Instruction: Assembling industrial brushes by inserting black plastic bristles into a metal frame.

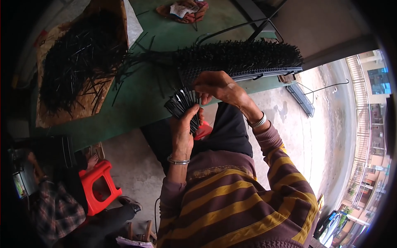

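My left hand (182, 130) is closed round a fanned bundle of thin black strips (178, 103), held just off the table's front edge above my lap. Light glints off several of their upper ends. My right hand (223, 87) reaches in from the right, its fingertips pinched together at the bundle's right edge. What sits between those fingertips is too small to make out. Just beyond both hands lies a long black rack (264, 73), densely filled with upright black pieces (244, 56).
On the green table (99, 131), an opened cardboard box (56, 118) at the left holds a heap of loose black strips (78, 62). A crumpled reddish bag (192, 16) lies at the back. A red stool (101, 188) and a seated person (58, 211) are at lower left.
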Tool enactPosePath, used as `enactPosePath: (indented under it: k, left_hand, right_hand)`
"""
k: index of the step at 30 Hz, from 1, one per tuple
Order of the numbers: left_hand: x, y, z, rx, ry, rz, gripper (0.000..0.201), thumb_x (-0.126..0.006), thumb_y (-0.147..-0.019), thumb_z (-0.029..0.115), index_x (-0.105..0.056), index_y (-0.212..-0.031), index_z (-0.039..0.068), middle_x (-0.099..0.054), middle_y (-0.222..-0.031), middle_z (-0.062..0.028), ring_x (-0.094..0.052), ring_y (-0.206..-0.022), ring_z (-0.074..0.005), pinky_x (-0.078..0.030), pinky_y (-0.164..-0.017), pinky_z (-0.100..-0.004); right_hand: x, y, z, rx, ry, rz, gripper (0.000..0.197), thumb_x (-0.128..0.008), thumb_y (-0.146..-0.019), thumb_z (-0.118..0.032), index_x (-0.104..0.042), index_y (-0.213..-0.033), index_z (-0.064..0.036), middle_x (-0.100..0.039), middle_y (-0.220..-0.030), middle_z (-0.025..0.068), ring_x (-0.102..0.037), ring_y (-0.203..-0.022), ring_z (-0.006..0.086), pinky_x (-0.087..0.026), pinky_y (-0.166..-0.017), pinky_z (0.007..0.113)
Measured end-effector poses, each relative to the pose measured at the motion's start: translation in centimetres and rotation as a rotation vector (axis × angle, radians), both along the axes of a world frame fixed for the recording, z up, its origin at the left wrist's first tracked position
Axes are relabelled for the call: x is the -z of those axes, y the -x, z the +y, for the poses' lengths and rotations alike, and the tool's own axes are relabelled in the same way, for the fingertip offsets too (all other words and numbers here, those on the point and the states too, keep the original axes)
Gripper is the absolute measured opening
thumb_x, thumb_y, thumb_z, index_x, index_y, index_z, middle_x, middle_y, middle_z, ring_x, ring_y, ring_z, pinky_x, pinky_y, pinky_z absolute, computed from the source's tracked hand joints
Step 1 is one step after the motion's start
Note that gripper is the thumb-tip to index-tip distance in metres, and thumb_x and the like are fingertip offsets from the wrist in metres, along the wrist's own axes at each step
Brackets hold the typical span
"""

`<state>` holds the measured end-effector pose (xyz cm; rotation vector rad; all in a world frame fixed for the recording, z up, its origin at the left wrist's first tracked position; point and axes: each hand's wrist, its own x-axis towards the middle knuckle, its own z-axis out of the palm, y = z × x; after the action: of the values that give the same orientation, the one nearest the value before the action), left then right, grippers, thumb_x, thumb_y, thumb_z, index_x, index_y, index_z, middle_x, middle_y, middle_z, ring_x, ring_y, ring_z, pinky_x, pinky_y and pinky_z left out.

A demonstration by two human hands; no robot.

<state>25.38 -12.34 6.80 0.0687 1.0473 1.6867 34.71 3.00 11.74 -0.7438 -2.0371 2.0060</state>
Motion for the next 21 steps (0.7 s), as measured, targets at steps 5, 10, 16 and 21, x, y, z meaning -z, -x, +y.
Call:
enactPosePath:
  k: [5,10,16,21]
  left_hand:
    - [1.0,0.2,0.0,-0.035,0.014,0.006,0.016,-0.068,-0.089,0.011,-0.064,-0.101,0.001,-0.068,-0.084,-0.0103,-0.064,-0.07,-0.0164,-0.051,-0.058,-0.0282]
    - [1.7,1.1,-0.3,-0.065,0.024,-0.179,0.023,-0.068,-0.091,0.018,-0.061,-0.108,0.004,-0.068,-0.109,-0.0137,-0.067,-0.098,-0.0248,-0.058,-0.079,-0.0394]
    - [1.1,0.3,-0.4,-0.006,-0.032,-0.243,0.02,-0.066,-0.092,0.017,-0.059,-0.11,0.011,-0.067,-0.102,-0.0103,-0.067,-0.093,-0.0236,-0.058,-0.078,-0.0424]
    - [1.9,0.3,-0.5,0.011,-0.077,-0.253,0.018,-0.067,-0.092,0.016,-0.06,-0.108,0.009,-0.061,-0.083,-0.0039,-0.06,-0.073,-0.0154,-0.054,-0.066,-0.0349]
  right_hand:
    - [-0.7,-0.3,0.5,0.026,0.132,0.083,0.011,-0.061,-0.094,-0.006,-0.06,-0.099,0.0034,-0.066,-0.081,0.0072,-0.067,-0.073,0.0143,-0.055,-0.068,0.027]
    - [-1.2,1.0,1.3,0.313,-0.336,0.221,0.008,-0.057,-0.096,-0.004,-0.059,-0.097,0.0031,-0.066,-0.081,0.0071,-0.069,-0.076,0.0147,-0.056,-0.07,0.028]
    - [0.4,3.2,2.3,0.368,-0.702,0.238,0.004,-0.058,-0.091,0.003,-0.058,-0.095,0.0015,-0.065,-0.079,0.009,-0.07,-0.074,0.0144,-0.052,-0.066,0.027]
    - [1.6,3.4,3.0,0.326,-0.77,0.237,0.004,-0.057,-0.092,0.002,-0.058,-0.095,0.0013,-0.065,-0.078,0.0098,-0.07,-0.074,0.0158,-0.052,-0.066,0.027]
